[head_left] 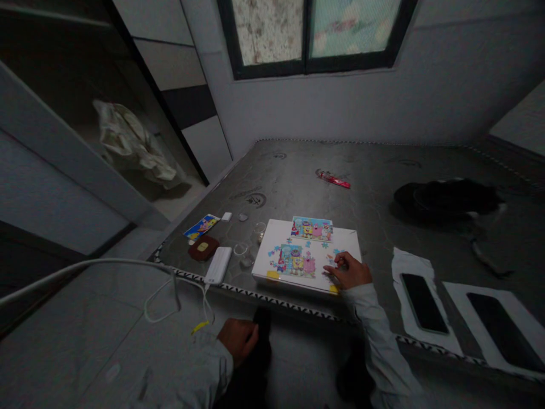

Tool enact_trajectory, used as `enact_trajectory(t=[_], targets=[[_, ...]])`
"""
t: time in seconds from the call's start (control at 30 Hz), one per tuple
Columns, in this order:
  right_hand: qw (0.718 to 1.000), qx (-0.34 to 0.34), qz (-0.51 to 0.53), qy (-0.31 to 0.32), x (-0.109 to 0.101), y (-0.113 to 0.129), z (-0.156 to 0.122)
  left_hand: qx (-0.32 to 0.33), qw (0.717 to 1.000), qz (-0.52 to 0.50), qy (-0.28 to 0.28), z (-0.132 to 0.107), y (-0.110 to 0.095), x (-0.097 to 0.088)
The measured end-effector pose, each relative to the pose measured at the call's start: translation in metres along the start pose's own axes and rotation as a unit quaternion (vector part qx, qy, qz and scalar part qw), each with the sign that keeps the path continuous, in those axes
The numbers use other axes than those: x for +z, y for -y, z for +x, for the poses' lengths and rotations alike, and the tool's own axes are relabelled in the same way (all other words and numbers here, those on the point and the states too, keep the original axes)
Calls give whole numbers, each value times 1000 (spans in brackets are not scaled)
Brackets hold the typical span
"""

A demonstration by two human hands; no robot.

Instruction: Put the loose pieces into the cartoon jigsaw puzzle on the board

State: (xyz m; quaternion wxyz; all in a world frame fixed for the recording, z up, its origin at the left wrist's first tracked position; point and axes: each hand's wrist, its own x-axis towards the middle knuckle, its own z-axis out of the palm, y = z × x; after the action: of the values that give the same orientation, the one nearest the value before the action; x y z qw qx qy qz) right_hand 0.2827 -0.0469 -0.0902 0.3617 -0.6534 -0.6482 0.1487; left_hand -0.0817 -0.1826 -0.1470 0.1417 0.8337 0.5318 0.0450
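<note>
On a white box (266, 257) lies a partly assembled cartoon jigsaw puzzle (296, 261), with several loose blue puzzle pieces (325, 245) around it. Above the puzzle, at the box's far edge, is a picture card (312, 229) with the same characters. My right hand (352, 271) is over the box's right side, thumb and forefinger apart beside loose pieces; I make out nothing between them. Low in the view, my left hand (239, 339) rests by my leg, away from the box, its fingers curled in with nothing visible in them.
Left of the box are a white power bank (219, 265) with a cable, a brown case (203, 248), a colourful card (202, 227) and clear round containers (240, 249). Two phones (424, 303) lie at the right. A red packet (334, 180) and a dark bag-like item (451, 199) lie farther back.
</note>
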Motion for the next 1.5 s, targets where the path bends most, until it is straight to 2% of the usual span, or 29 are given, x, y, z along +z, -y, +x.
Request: enact_trajectory(t=[0.63,0.97,1.33,1.5], targets=[[1000,-5,-15,3,-3,-4,0,-7,1000,10,17,2,-2,-3],[1000,-1,-21,4,-2,-1,-1,-6,1000,0,5,0,4,8],[999,2,-37,17,-3,1,2,16,1000,-9,-23,-2,9,10],[999,12,-42,2,-2,3,0,21,999,-19,-26,-2,14,15]])
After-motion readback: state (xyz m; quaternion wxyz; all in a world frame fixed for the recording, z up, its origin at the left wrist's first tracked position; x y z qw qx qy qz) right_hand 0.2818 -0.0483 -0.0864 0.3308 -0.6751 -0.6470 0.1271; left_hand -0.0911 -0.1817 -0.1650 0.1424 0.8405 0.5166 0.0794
